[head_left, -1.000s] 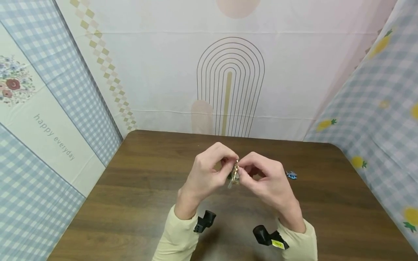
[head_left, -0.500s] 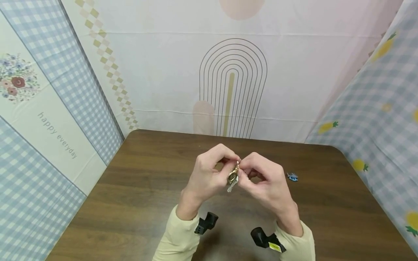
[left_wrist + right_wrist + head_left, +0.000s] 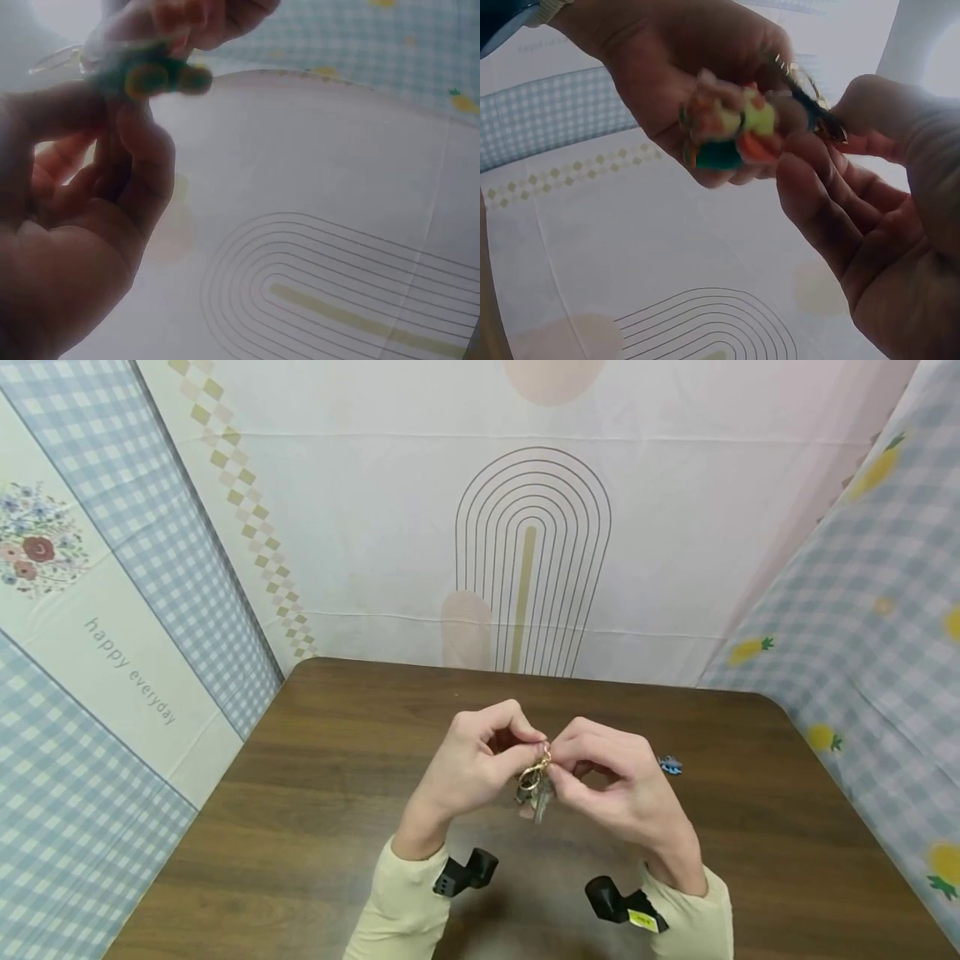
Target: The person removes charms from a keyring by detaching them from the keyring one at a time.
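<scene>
Above the middle of the table, my left hand (image 3: 474, 760) and right hand (image 3: 626, 777) meet at the fingertips, both pinching a keychain. Its gold ring and clasp (image 3: 531, 777) show between the hands, with several keys (image 3: 543, 803) hanging below. A blurred charm in green, yellow and orange (image 3: 739, 124) belongs to the keychain, seen in the right wrist view between the hands. From the left wrist side, the charm's green and orange part (image 3: 146, 79) sticks out past the left fingertips. Most of the clasp is hidden behind fingers.
A small blue object (image 3: 671, 765) lies on the dark wooden table (image 3: 322, 810), just right of the right hand. Black wrist cameras sit at both cuffs. Patterned cloth hangs behind the table and at both sides.
The hands have come slightly down and the keychain has turned, so the gold ring shows more fully and the keys hang lower. Both hands keep their pinch.
</scene>
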Demonstrator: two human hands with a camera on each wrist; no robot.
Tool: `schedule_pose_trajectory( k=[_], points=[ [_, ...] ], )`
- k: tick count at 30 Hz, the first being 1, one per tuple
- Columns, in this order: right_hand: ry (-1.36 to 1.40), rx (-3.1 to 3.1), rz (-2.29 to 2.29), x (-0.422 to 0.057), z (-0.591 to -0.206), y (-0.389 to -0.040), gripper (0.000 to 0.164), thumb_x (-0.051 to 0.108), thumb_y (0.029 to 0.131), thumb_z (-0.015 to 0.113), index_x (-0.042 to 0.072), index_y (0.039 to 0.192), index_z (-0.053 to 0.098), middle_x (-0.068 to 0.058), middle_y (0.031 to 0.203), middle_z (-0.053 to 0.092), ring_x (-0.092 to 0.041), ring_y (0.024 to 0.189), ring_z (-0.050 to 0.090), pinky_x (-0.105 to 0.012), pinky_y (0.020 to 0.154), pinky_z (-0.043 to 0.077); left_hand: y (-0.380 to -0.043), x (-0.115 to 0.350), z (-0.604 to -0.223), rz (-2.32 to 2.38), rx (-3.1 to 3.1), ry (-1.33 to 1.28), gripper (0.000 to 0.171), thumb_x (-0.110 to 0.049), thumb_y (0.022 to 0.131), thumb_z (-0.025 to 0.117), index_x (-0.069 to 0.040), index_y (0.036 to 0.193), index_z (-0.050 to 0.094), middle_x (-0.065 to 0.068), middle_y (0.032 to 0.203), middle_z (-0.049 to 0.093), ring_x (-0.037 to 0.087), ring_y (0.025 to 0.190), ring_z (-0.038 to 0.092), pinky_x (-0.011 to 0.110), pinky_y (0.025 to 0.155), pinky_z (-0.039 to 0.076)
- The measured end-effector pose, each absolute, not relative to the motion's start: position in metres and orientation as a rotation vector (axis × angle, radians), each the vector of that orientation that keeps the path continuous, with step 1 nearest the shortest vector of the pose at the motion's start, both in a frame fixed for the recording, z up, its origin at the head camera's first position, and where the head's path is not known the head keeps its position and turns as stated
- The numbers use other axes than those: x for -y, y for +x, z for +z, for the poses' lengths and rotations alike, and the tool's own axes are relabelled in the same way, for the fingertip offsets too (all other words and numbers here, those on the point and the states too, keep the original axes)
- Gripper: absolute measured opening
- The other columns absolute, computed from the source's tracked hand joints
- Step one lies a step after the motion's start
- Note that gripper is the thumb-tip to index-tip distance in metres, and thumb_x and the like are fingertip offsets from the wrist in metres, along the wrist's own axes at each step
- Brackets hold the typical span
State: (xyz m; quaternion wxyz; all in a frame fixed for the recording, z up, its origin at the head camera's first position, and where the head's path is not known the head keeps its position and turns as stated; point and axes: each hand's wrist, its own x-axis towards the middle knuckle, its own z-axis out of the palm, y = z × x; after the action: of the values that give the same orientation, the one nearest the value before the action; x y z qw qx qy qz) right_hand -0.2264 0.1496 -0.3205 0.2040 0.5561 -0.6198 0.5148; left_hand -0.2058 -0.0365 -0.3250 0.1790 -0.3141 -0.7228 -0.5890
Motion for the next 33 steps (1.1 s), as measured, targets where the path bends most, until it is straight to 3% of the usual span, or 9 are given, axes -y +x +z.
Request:
schedule_pose_trajectory(
  k=[3, 9, 14, 17, 24, 33],
  points=[
    [1.590, 1.692, 1.451, -0.151, -0.320, -0.226, 0.025, -0.017, 0.074, 0.062, 0.005, 0.084, 0.067, -0.005, 0.081, 0.063, -0.010, 0.077, 0.058, -0.017, 0.063, 0.049, -0.204, 0.037, -0.323, -1.667, 2.032, -0.913, 0.010, 0.005, 0.084, 0.068, -0.003, 0.081, 0.064, 0.011, 0.072, 0.066, 0.003, 0.057, 0.050, 0.020, 0.046, 0.042],
    [1.540, 1.666, 1.536, -0.146, -0.322, -0.224, 0.022, -0.018, 0.076, 0.061, 0.002, 0.083, 0.064, -0.006, 0.080, 0.058, -0.009, 0.072, 0.054, -0.018, 0.054, 0.046, -0.205, 0.033, -0.326, -1.452, 1.864, -0.935, 0.015, 0.008, 0.083, 0.067, -0.005, 0.076, 0.062, 0.009, 0.075, 0.070, 0.008, 0.063, 0.060, 0.019, 0.054, 0.051],
    [1.499, 1.692, 1.378, -0.145, -0.321, -0.221, 0.008, -0.003, 0.088, 0.063, 0.004, 0.084, 0.066, -0.007, 0.085, 0.061, -0.009, 0.075, 0.056, -0.015, 0.058, 0.047, -0.207, 0.034, -0.326, -1.388, 1.788, -0.935, 0.017, 0.009, 0.082, 0.067, -0.005, 0.074, 0.062, 0.009, 0.073, 0.070, 0.012, 0.064, 0.064, 0.019, 0.057, 0.054],
    [1.515, 1.696, 1.300, -0.148, -0.317, -0.218, 0.009, 0.004, 0.092, 0.062, 0.004, 0.085, 0.067, -0.007, 0.086, 0.063, -0.009, 0.077, 0.058, -0.015, 0.061, 0.047, -0.205, 0.035, -0.325, -1.429, 1.812, -0.953, 0.017, 0.010, 0.082, 0.067, -0.005, 0.074, 0.062, 0.010, 0.074, 0.071, 0.010, 0.064, 0.064, 0.020, 0.056, 0.054],
    [1.588, 1.615, 1.371, -0.151, -0.313, -0.214, 0.008, -0.002, 0.089, 0.061, 0.001, 0.084, 0.066, -0.009, 0.083, 0.062, -0.012, 0.077, 0.059, -0.019, 0.067, 0.048, -0.199, 0.031, -0.323, -1.532, 1.812, -1.027, 0.017, 0.010, 0.083, 0.067, -0.004, 0.075, 0.060, 0.011, 0.072, 0.068, 0.008, 0.064, 0.060, 0.022, 0.051, 0.052],
    [1.517, 1.581, 1.219, -0.143, -0.311, -0.210, 0.012, 0.006, 0.093, 0.058, 0.000, 0.084, 0.064, -0.006, 0.080, 0.058, -0.006, 0.069, 0.053, -0.013, 0.059, 0.045, -0.193, 0.030, -0.318, -1.417, 1.810, -0.973, 0.019, 0.010, 0.084, 0.062, -0.005, 0.074, 0.060, 0.009, 0.072, 0.069, 0.009, 0.063, 0.063, 0.018, 0.054, 0.053]
  ],
)
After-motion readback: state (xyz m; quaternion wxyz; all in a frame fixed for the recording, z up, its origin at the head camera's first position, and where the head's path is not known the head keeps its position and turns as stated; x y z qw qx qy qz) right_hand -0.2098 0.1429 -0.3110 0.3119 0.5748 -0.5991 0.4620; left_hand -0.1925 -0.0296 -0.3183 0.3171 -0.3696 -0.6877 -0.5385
